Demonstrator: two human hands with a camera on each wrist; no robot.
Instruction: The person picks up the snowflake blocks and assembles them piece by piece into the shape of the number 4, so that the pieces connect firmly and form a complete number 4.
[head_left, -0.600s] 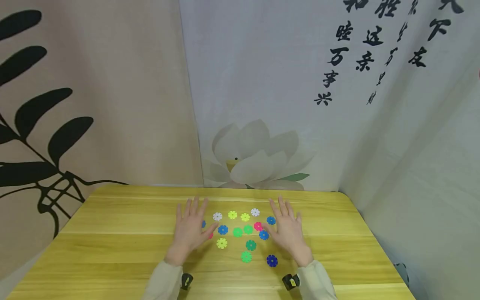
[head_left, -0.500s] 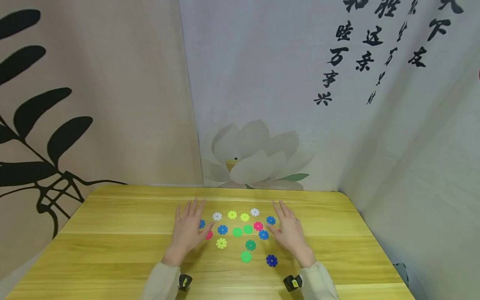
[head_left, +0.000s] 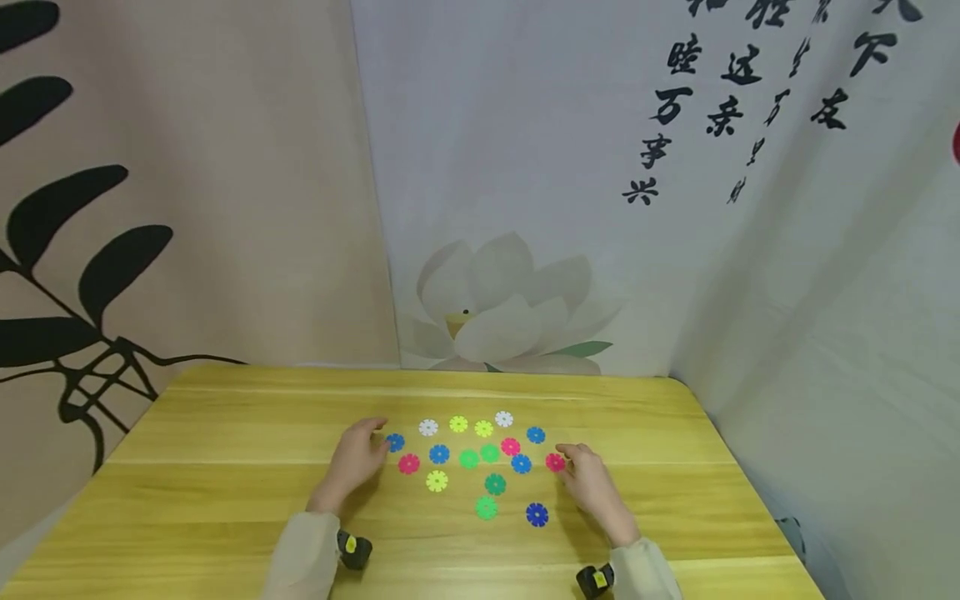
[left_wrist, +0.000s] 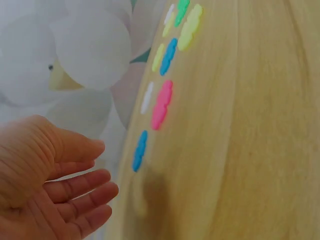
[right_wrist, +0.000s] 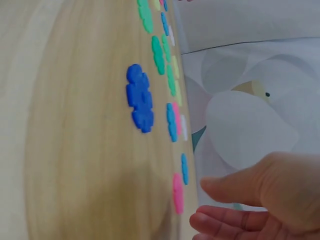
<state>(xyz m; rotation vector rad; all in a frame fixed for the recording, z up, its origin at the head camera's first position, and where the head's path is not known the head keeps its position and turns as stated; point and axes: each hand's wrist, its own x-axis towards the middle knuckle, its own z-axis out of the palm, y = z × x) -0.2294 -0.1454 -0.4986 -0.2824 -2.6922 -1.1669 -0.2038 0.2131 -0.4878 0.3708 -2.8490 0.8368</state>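
Observation:
Several flower-shaped plastic discs with notched rims lie flat on the wooden table. My left hand [head_left: 348, 460] hovers at the left of the group, fingers loosely bent, its fingertips close to a light blue disc [head_left: 395, 442]. The left wrist view shows nothing between thumb and fingers. A pink disc [head_left: 408, 463] lies just right of that hand. On the other side, my right hand [head_left: 591, 485] has its fingertips right at another pink disc [head_left: 555, 462]. In the right wrist view, a gap shows between that pink disc [right_wrist: 178, 193] and the bent, unoccupied fingers.
Between the hands lie green [head_left: 486, 507], yellow [head_left: 437, 481], white [head_left: 428, 427] and blue discs, with a dark blue disc [head_left: 537, 515] nearest the front. Behind the table [head_left: 262, 500] hangs a printed curtain [head_left: 525, 167]. Both wrists carry small black cameras.
Both hands have moved outward, and their spread fingers have bent. The left hand no longer covers the blue and pink discs; the far-right pink disc has come into view. The head view has shifted slightly.

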